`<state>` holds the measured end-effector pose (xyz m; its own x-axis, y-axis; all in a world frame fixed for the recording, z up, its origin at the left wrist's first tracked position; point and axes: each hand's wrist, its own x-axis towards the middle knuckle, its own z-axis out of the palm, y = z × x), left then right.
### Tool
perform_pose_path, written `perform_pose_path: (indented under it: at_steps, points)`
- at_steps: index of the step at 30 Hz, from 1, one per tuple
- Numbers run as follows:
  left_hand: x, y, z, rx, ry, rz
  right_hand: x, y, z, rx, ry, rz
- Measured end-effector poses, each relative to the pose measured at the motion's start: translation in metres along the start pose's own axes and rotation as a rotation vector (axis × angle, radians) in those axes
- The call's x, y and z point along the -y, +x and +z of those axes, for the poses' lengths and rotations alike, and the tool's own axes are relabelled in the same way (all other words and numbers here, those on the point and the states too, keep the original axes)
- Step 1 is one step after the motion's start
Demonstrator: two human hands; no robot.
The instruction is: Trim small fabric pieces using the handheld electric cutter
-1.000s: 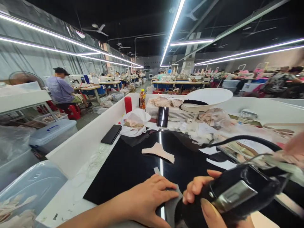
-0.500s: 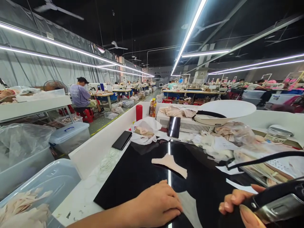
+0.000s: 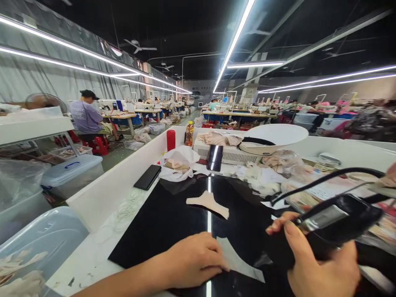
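Observation:
My left hand [image 3: 195,259] rests on the glossy black board [image 3: 154,231], fingers curled together over the left end of a thin greyish-white fabric piece [image 3: 239,262]. The rest of that piece lies flat to the right of the hand. At lower right, my right hand [image 3: 323,266] is closed round a black corded tool [image 3: 349,216] with a shiny metal panel; it is held above the board, and its kind is unclear. A beige curved fabric piece [image 3: 208,201] lies on the board beyond my left hand.
A black phone [image 3: 147,177], a plastic bag of fabric [image 3: 179,163] and a second phone [image 3: 215,158] line the far edge. Bagged pieces [image 3: 286,163] crowd the right. A low white wall [image 3: 105,189] borders the left. A person in purple [image 3: 85,115] sits farther off.
The view has shifted to the right. My right hand and the black tool have come farther into view and over the board. More of the greyish-white piece shows beside my left hand.

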<state>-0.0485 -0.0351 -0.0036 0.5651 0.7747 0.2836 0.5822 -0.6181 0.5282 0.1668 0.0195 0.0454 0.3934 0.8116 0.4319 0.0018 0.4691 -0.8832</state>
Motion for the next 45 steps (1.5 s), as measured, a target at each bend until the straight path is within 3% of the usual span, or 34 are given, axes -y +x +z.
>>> perform_pose_path:
  at_steps: [7, 19, 24, 30, 45]
  points:
    - [0.0, 0.001, -0.011, 0.002, -0.108, -0.039, 0.014, -0.017, 0.018, 0.124, 0.232, 0.031]
    - [-0.004, 0.003, -0.016, 0.067, -0.097, -0.046, 0.01, -0.033, 0.035, 0.227, 0.283, -0.014]
    - [0.001, 0.003, -0.015, 0.022, -0.093, -0.025, 0.009, -0.033, 0.037, 0.229, 0.278, -0.015]
    - [0.004, 0.002, -0.014, 0.119, -0.068, -0.078, 0.006, -0.033, 0.037, 0.217, 0.243, -0.044]
    - [0.001, 0.004, -0.018, 0.155, -0.033, -0.111, 0.007, -0.04, 0.025, 0.265, 0.252, -0.014]
